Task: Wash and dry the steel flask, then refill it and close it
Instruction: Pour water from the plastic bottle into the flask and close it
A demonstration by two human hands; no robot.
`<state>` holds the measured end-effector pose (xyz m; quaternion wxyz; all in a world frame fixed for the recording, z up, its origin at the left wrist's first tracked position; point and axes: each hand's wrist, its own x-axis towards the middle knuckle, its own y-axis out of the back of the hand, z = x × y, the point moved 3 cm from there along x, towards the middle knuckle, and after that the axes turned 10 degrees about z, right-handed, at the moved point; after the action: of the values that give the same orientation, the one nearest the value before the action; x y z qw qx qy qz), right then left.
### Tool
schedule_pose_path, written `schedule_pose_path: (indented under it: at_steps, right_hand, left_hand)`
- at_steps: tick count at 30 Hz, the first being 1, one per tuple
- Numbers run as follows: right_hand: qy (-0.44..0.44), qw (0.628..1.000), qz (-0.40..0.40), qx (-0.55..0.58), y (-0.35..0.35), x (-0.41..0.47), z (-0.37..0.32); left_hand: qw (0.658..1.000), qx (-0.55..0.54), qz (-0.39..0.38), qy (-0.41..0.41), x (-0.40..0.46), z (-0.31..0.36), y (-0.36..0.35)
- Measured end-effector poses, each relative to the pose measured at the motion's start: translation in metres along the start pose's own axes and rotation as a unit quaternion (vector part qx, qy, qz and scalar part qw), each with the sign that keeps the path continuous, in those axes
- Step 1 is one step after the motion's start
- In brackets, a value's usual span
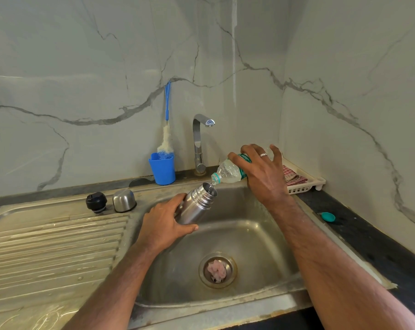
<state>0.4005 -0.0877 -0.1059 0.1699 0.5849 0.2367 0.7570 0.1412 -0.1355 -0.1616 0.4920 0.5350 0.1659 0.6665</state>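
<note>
So the whole thing sits in a corner with white marble-look wall panels (82,67), grey veins running all over them. On the left is the ribbed steel drainboard (54,248), looking wet and a bit yellowed. At its far edge stand a black stopper (96,202) and, just beside it to the right, a steel cap (124,200), dome side up.

Behind those, against the wall, a blue cup (162,171) holds a bottle brush (166,129) with a blue handle leaning up the wall. Right of that is the chrome tap (199,144); I can't see any water coming from its spout.

Middle of the shot: the left hand (165,225) has its fingers and thumb wrapped round the lower body of the steel flask (197,206), which is held tilted over the far left part of the sink basin (249,234), mouth pointing up and right. The right hand (263,172) grips a clear plastic bottle (228,171) with a green label, thumb on one side and fingers curled over the top (there's a ring on one finger). The bottle is tipped down so its neck is right at the flask's mouth, with water running in.

Down in the basin, the drain (217,270) has something pinkish sitting in it, can't tell what.

Further right, a white rack (304,184) in the far corner holds a red checked cloth (293,176). On the dark counter (373,239) nearer the right edge lies a small teal bottle cap (328,216), well apart from everything else.
</note>
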Motion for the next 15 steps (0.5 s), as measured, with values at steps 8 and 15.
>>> schedule_pose_path:
  at_steps: [8,15]
  right_hand:
    - [0.006,1.0,0.006,-0.006,-0.0005,0.0004,-0.0003]
    - [0.01,1.0,0.008,-0.002,0.0009,0.0003,-0.0013]
  left_hand:
    - [1.0,0.001,-0.001,-0.005,-0.0001,0.0,-0.0003]
    - [1.0,0.003,0.003,-0.006,-0.0004,0.0003,0.0002]
